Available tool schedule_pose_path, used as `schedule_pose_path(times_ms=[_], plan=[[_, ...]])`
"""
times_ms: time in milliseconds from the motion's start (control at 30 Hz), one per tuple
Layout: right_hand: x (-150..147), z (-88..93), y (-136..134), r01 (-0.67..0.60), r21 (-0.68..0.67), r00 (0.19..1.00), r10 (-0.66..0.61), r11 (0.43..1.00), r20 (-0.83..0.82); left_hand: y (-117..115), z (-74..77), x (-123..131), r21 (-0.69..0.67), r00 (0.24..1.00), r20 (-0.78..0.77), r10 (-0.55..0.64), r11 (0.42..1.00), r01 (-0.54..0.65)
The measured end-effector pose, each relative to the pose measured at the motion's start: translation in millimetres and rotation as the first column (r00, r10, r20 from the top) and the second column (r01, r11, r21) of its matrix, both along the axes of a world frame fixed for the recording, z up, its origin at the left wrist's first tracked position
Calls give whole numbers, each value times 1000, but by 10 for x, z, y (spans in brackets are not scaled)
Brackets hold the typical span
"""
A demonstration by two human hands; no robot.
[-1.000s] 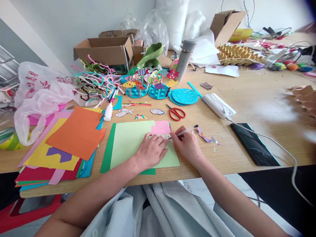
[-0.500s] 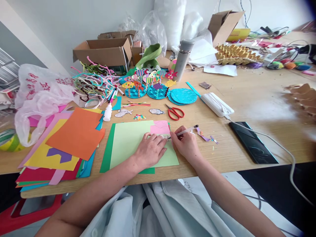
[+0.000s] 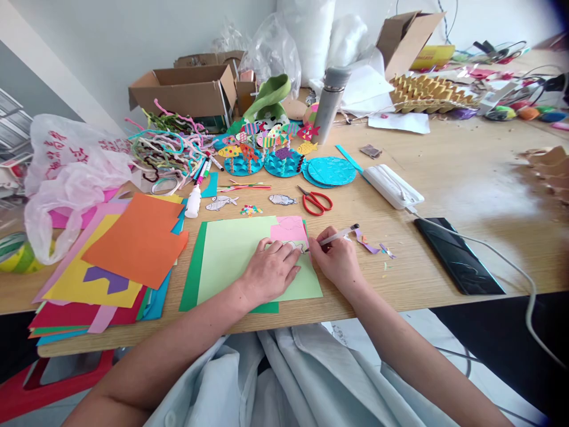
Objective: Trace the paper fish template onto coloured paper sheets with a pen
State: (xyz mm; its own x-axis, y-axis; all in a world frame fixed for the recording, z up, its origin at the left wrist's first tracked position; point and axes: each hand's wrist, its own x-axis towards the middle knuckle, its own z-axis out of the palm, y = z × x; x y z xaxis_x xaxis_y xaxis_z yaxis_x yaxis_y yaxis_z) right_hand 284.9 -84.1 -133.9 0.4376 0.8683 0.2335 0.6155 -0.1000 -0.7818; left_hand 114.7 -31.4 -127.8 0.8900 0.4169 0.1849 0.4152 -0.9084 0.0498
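Pen [image 3: 338, 235] slants in the right hand [image 3: 334, 260], pinched between thumb and fingers, its dark end raised to the right and its tip at the tail side of a white fish cutout [image 3: 297, 245]. Whether the tip touches paper is too small to tell. The left hand [image 3: 270, 270] lies flat, fingers slightly spread, holding nothing in its grasp and pressing down on the cutout, which its fingers partly cover. The cutout sits on a pale green sheet [image 3: 235, 252], just below a piece of pink paper [image 3: 291, 228] at that sheet's upper right. A darker green sheet [image 3: 191, 273] shows beneath, along the left and lower edges.

Beyond these sheets, 2 more fish cutouts, left [image 3: 221, 203] and right [image 3: 283, 200], lie on the wooden surface [image 3: 448, 178], with a small heap of coloured bits [image 3: 251, 210] between and slightly nearer. Red-handled scissors [image 3: 315, 204] rest to the right of them, and a white bottle [image 3: 193, 203] stands to the left. Purple scraps [image 3: 368, 244] lie near the right hand; a black phone [image 3: 459, 256] lies farther right.
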Motion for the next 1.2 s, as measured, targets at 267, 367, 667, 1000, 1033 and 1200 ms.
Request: schedule_pose_path(times_ms=[267, 367, 667, 1000, 1033, 1200], plan=[[2, 5, -11, 9, 21, 999, -10, 1000, 43, 4, -7, 5, -5, 1000, 3, 0, 1000, 0], [2, 4, -13, 7, 27, 998, -9, 1000, 59, 3, -5, 5, -1, 1000, 5, -1, 1000, 1], [-3, 4, -13, 14, 15, 998, -15, 1000, 66, 3, 1, 2, 5, 1000, 2, -1, 1000, 1], [17, 66, -74, -126, 151, 990, 115, 980, 83, -21, 36, 2, 5, 1000, -21, 8, 1000, -8], [19, 71, -71, -164, 142, 982, 148, 976, 117, -24, 39, 1, 2, 1000, -21, 9, 1000, -9], [27, 35, -49, -262, 64, 941, 240, 963, 240, -29, 43, -2, -15, 1000, 3, 17, 1000, -17]])
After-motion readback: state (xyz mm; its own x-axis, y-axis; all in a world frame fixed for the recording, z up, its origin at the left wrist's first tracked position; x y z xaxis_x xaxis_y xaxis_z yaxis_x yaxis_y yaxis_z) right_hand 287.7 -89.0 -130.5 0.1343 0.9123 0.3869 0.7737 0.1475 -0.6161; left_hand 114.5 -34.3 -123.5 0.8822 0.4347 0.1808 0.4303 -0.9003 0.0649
